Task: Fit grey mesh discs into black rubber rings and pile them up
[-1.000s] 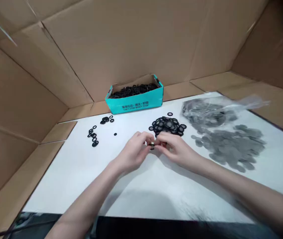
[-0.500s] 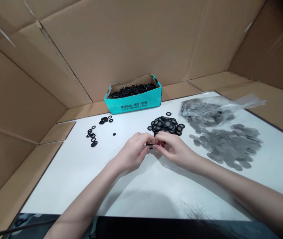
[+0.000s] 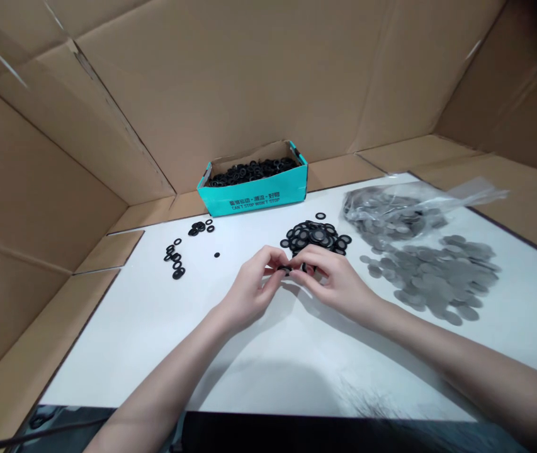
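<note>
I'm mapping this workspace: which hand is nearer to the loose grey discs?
Right. The right hand is a short way left of the loose grey discs; the left hand is farther left, on the right hand's far side from them.

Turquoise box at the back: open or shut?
Open: the top of the turquoise box is uncovered, and black rings show inside, above its front edge.
</note>
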Motion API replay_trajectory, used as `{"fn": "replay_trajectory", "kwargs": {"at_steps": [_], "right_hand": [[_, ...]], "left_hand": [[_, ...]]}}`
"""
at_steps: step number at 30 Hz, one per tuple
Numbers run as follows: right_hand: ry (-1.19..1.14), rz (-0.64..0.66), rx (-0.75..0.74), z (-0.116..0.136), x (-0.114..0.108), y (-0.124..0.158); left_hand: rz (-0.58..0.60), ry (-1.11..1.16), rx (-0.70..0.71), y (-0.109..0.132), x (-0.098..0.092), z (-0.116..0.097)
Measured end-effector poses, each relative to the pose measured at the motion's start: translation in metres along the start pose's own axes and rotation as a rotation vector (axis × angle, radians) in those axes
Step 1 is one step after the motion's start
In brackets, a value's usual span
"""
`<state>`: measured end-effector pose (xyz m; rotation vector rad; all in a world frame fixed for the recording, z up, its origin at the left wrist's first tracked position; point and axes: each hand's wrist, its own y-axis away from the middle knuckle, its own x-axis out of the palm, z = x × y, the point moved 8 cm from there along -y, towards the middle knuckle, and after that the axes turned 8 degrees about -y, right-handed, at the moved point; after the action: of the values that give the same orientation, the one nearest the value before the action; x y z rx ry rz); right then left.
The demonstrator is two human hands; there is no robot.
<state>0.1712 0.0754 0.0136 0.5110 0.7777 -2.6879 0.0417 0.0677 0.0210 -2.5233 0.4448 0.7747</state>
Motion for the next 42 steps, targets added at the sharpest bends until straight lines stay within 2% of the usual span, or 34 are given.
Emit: {"fn": "replay_trajectory", "kwargs": {"at_steps": [7, 15, 28, 37, 42], "right_hand": [[-0.012, 0.006, -0.057, 0.0072, 0.0005, 0.0], [0.0, 0.006, -0.061, 0.006, 0.0011, -0.0004], [0.068, 0.037, -0.057, 0.0075, -0.0017, -0.0033], [0.008, 0.036, -0.04, 0.0085, -0.0029, -0.0042], [-0.023, 0.042, -0.038, 0.0091, -0.0024, -0.0043]], "left_hand": [[0.013, -0.064, 0.023, 0.0003, 0.0016, -0.0024], [0.11, -0.146, 0.034, -0.0018, 0.0048, -0.0038], [0.026, -0.057, -0.039, -0.0006, 0.0001, 0.0004], [0.025, 0.071, -0.065, -0.001, 0.005, 0.0014], [0.04, 0.057, -0.066, -0.0007, 0.0041, -0.0005]]}}
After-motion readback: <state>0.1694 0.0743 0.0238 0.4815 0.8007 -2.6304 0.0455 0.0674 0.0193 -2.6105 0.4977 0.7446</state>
